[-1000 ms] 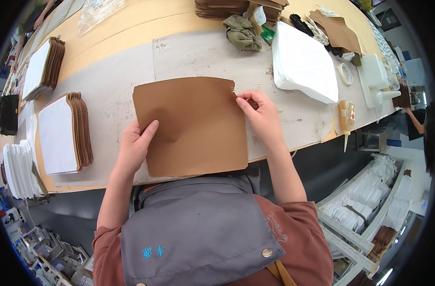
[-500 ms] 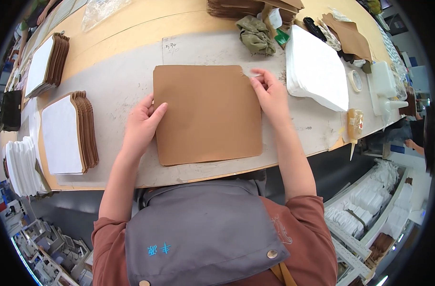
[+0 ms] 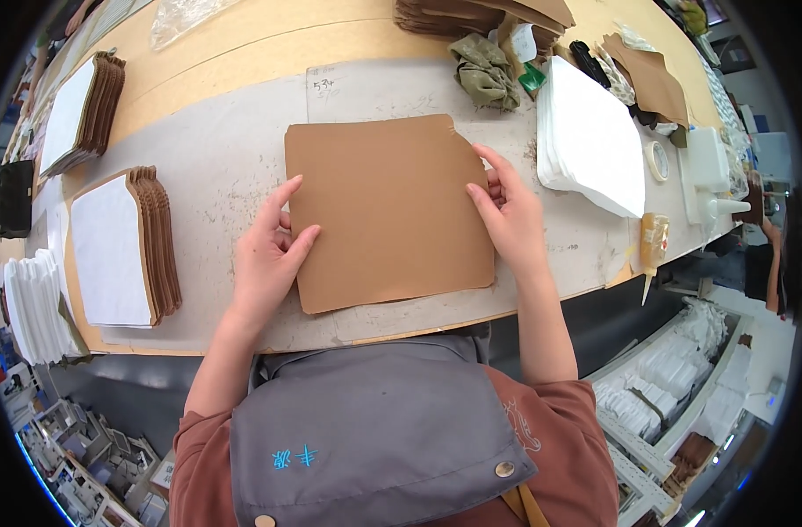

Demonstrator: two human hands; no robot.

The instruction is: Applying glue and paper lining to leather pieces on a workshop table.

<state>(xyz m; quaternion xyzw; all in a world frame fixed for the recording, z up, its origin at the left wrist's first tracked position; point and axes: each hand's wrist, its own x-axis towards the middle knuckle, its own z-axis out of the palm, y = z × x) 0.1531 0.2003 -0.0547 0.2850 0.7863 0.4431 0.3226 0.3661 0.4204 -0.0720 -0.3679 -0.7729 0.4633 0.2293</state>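
A brown, roughly square panel (image 3: pixel 388 215) with rounded corners lies in front of me on the worktable. Along its lower edge a second layer seems to show. My left hand (image 3: pixel 273 241) holds its left side, thumb over the edge and index finger stretched along it. At the opposite side my right hand (image 3: pixel 510 211) grips the edge, with thumb and index fingertip against the panel near the cut upper right corner and the other fingers curled. What lies beneath the panel is hidden.
To the left stand a white-topped stack of brown panels (image 3: pixel 111 255), a similar stack (image 3: pixel 71 114) behind it and a white stack (image 3: pixel 36 307). On the right are a white pile (image 3: pixel 589 136), a tape roll (image 3: pixel 656 161), a glue bottle (image 3: pixel 654 241) and a crumpled olive cloth (image 3: pixel 486 70).
The panel has turned slightly and its lower edge has come a little nearer. My left hand has slid nearer along its side, fingers more spread. The right hand has moved down the right edge.
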